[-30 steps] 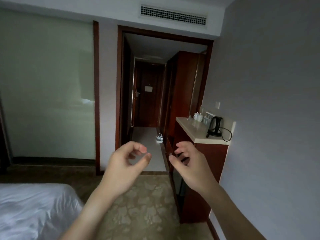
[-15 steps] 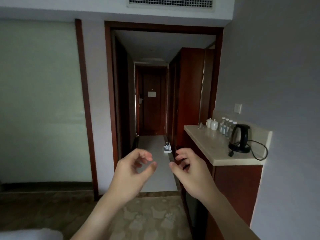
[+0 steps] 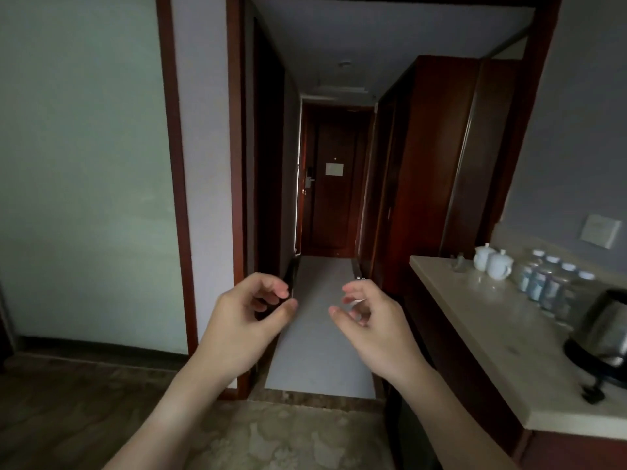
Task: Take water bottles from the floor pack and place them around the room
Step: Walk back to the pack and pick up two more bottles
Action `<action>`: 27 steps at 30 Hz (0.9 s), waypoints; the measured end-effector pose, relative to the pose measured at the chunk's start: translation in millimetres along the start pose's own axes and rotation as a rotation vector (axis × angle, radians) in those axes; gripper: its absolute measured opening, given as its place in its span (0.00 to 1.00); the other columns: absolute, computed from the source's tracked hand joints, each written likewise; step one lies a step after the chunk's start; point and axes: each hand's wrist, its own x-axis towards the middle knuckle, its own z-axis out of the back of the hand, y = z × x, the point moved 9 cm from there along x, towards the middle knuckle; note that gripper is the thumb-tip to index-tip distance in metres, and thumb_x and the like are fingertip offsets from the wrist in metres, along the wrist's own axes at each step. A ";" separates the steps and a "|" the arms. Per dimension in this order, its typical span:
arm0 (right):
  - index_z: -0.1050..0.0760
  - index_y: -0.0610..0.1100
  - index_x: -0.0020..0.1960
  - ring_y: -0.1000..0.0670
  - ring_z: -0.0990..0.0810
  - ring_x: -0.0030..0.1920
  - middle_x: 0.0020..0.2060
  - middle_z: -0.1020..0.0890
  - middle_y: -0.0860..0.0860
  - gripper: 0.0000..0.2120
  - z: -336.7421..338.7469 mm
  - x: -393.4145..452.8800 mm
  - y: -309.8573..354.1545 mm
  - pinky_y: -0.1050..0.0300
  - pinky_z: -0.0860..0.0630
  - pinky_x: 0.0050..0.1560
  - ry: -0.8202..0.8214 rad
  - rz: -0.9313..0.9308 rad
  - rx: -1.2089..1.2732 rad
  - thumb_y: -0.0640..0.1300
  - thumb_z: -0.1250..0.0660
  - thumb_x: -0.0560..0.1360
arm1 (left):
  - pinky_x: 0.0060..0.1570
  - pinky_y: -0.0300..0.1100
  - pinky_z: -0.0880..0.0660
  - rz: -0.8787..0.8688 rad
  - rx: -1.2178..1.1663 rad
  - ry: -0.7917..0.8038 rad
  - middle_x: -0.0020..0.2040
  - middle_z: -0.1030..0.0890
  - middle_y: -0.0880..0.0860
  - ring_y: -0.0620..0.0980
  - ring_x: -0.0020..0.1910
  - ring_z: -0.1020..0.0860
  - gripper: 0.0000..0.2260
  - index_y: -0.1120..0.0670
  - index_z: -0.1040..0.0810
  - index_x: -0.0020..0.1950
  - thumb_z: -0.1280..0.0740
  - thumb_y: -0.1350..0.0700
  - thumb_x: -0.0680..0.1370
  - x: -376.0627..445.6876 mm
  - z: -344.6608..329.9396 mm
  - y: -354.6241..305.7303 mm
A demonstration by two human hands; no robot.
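Observation:
My left hand [image 3: 244,320] and my right hand [image 3: 376,327] are held up side by side at chest height. Both are empty, with the fingers loosely curled and apart. They face a doorway into a narrow hallway with a pale floor strip [image 3: 319,351]. The floor pack of water bottles [image 3: 359,278] lies far down the hallway. Only a sliver of it shows above my right fingertips. Several clear water bottles with white caps [image 3: 549,286] stand on the beige counter [image 3: 475,320] at the right.
Two white lidded cups [image 3: 492,264] and a black kettle [image 3: 607,337] with its cord share the counter. A dark wooden wardrobe [image 3: 434,171] lines the hallway's right side. A closed wooden door [image 3: 334,184] ends the hallway. The dark door frame [image 3: 237,198] stands at the left.
The view has moved forward toward the doorway and counter, and the bed has dropped out of sight. The hands stay raised and empty, and my right hand now covers the floor pack.

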 end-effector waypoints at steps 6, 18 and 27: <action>0.24 0.54 0.59 0.57 0.19 0.46 0.50 0.19 0.58 0.17 -48.4 133.8 -59.1 0.55 0.20 0.49 -0.029 -0.040 -0.037 0.53 0.28 0.72 | 0.48 0.41 0.22 0.006 -0.042 0.016 0.45 0.17 0.42 0.43 0.45 0.19 0.04 0.48 0.19 0.45 0.27 0.56 0.74 124.8 -15.8 100.6; 0.27 0.57 0.58 0.61 0.22 0.47 0.48 0.20 0.61 0.16 -90.0 370.3 -188.2 0.65 0.22 0.46 -0.088 -0.128 -0.077 0.52 0.28 0.73 | 0.49 0.46 0.22 0.033 -0.156 0.085 0.44 0.17 0.46 0.47 0.45 0.19 0.08 0.46 0.20 0.45 0.24 0.58 0.72 364.7 -109.3 271.7; 0.26 0.56 0.57 0.56 0.19 0.44 0.46 0.18 0.56 0.16 -112.4 552.0 -340.8 0.56 0.20 0.46 -0.152 -0.116 0.062 0.50 0.26 0.71 | 0.48 0.47 0.21 0.027 -0.106 0.095 0.44 0.17 0.43 0.45 0.44 0.18 0.09 0.44 0.20 0.46 0.26 0.48 0.68 524.1 -223.1 375.8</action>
